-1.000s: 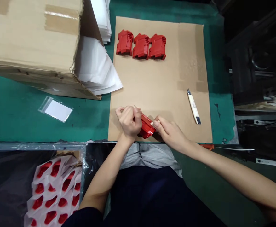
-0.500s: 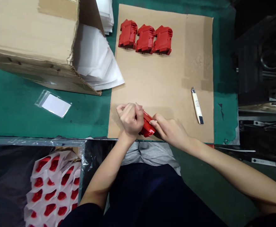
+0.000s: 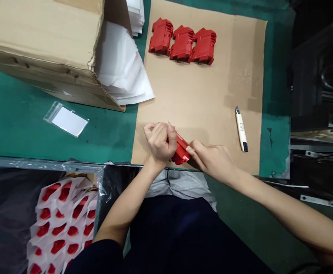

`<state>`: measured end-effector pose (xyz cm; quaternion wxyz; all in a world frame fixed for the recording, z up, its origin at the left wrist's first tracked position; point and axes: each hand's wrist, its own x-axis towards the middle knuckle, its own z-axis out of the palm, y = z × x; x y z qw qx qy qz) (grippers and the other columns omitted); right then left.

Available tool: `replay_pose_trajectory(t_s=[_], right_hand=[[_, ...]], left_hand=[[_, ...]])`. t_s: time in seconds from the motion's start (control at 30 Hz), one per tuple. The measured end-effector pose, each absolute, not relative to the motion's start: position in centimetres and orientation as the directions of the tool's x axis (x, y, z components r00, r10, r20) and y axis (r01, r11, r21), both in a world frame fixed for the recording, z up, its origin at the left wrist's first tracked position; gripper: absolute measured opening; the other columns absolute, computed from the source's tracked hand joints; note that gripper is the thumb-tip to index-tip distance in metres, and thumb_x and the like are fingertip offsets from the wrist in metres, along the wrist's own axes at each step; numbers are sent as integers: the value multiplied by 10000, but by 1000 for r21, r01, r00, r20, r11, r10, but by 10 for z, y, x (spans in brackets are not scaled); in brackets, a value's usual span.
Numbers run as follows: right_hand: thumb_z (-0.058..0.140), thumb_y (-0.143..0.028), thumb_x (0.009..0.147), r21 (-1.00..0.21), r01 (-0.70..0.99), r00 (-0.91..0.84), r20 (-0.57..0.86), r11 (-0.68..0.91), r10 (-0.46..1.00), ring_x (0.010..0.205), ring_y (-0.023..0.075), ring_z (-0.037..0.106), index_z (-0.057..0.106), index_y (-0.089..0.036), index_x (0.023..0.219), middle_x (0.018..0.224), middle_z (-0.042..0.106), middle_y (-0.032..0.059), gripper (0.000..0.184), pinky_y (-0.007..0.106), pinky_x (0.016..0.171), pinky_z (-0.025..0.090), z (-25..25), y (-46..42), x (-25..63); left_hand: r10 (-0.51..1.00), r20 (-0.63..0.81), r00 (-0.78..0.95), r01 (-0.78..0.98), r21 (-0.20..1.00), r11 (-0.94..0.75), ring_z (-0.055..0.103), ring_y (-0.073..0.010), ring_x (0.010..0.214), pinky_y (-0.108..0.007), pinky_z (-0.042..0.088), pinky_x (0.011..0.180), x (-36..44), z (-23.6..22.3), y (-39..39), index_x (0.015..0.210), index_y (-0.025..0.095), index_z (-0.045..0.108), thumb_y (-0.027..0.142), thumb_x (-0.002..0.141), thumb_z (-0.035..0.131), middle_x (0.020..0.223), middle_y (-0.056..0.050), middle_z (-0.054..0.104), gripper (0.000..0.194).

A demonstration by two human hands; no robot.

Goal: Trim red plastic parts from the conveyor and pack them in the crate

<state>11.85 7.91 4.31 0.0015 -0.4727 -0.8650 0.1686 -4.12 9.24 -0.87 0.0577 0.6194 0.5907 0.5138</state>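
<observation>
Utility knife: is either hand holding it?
No, the utility knife lies untouched on the cardboard sheet, to the right of the right hand.

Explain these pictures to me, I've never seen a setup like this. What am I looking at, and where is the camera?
No machine here: these are a person's own bare hands, filmed by a camera worn on the head, looking forward and down. The left hand and right hand hold a red plastic part above a cardboard sheet, which lies on a green mat. Three more red parts stand in a row on the sheet, and a utility knife lies nearby. To the left sits a cardboard box with white paper beside it.
</observation>
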Motion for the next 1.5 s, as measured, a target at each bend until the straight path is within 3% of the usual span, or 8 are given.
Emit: replay_pose_trajectory(t_s=[0.17, 0.4, 0.57, 0.73, 0.9, 1.03, 1.2, 1.5], right_hand=[[66, -519, 1019, -393, 836, -462, -131, 382, 877, 515, 182, 621, 545, -198, 884, 606, 655, 52, 592, 250, 489, 290, 28, 77, 120], [128, -515, 1009, -432, 881, -344, -301, 195, 889, 548, 220, 634, 527, -219, 950, 625, 656, 35, 500, 262, 514, 301, 29, 73, 118], [184, -450, 1005, -367, 925, -238, -362, 97, 901, 573, 233, 626, 538, -201, 987, 671, 661, 64, 433, 276, 529, 286, 29, 73, 114], [196, -470, 1009, -447, 890, -269, -360, 88, 893, 601, 217, 633, 532, -216, 979, 693, 666, 46, 423, 265, 547, 309, 27, 72, 115], [246, -401, 1010, -329, 943, -197, -429, 51, 882, 601, 233, 632, 540, -199, 1013, 697, 670, 63, 357, 271, 530, 263, 29, 74, 112], [189, -427, 1017, -432, 900, -249, -380, 67, 891, 642, 230, 654, 526, -218, 998, 714, 681, 48, 397, 265, 546, 291, 32, 69, 109], [236, -353, 1011, -272, 962, -163, -459, 37, 873, 648, 246, 646, 534, -182, 1051, 747, 693, 89, 346, 278, 534, 244, 31, 79, 105], [208, -411, 1010, -362, 916, -326, -424, 171, 845, 599, 223, 619, 515, -180, 1059, 711, 678, 66, 387, 266, 540, 260, 55, 75, 111]], left_hand=[[778, 585, -230, 668, 676, -310, 658, -143, 588, -392, 354, 773, -41, -10, 94, 612, 214, 512, 145, 964, 374, 579, 11, 666, 384], [780, 585, -224, 662, 678, -318, 661, -140, 590, -389, 353, 769, -42, -9, 94, 615, 215, 507, 136, 962, 368, 585, 20, 669, 382], [781, 583, -224, 663, 679, -317, 662, -136, 595, -390, 354, 775, -41, -10, 94, 611, 217, 506, 147, 968, 357, 584, 21, 672, 392], [789, 573, -221, 659, 685, -312, 660, -134, 592, -393, 352, 777, -42, -9, 94, 611, 218, 504, 145, 966, 355, 589, 20, 676, 391], [784, 583, -213, 660, 677, -325, 660, -137, 591, -389, 354, 770, -42, -9, 95, 605, 215, 507, 140, 964, 365, 581, 16, 669, 393], [781, 583, -223, 656, 682, -322, 663, -147, 600, -392, 355, 757, -43, -10, 95, 605, 216, 511, 149, 967, 366, 580, 11, 669, 395], [789, 579, -205, 657, 679, -328, 648, -138, 581, -389, 353, 759, -44, -9, 95, 608, 217, 503, 154, 968, 362, 592, 14, 671, 391], [793, 580, -189, 692, 651, -312, 607, -127, 546, -386, 342, 742, -44, -10, 94, 609, 223, 503, 192, 976, 384, 590, 21, 668, 387]])
